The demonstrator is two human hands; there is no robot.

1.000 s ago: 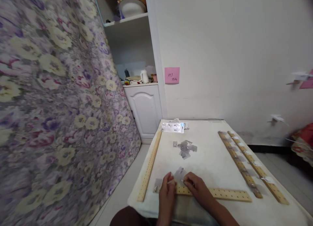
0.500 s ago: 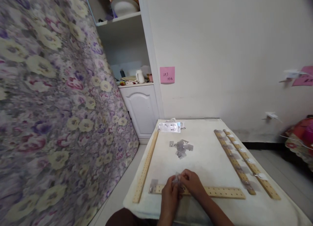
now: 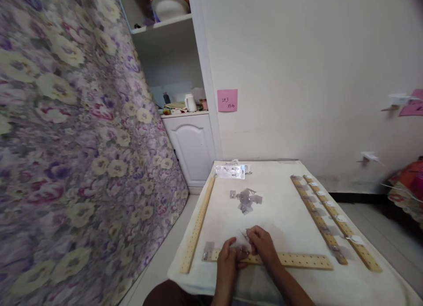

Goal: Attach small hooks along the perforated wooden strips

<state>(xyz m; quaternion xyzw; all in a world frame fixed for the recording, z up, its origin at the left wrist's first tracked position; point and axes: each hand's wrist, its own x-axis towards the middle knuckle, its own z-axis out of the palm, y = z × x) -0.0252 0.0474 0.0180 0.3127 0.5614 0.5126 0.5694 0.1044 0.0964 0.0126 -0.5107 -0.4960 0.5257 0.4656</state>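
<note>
Over the near wooden strip with holes (image 3: 306, 260), my left hand (image 3: 228, 258) has its fingers curled round a small clear plastic piece (image 3: 243, 248), partly hidden by them. Just to the right, my right hand (image 3: 262, 244) pinches a thin, pale film-like sliver (image 3: 243, 232) between thumb and forefinger. At that strip's left end rests a clear square piece with a metal hook (image 3: 207, 251). Farther back, a loose pile of clear square pieces (image 3: 246, 200) lies on the cloth-covered table (image 3: 277, 226).
Another holed wooden strip (image 3: 197, 226) lies along the left side. On the right are two strips, one bearing clear square pieces (image 3: 317, 222), the other white hooks (image 3: 339, 218). Clear packaging (image 3: 229, 171) is at the back left. A floral curtain (image 3: 82, 165) hangs on the left.
My right hand has drawn slightly away from the left, and the thin sliver now shows between its fingertips. The left fingers have loosened and lowered a little.
</note>
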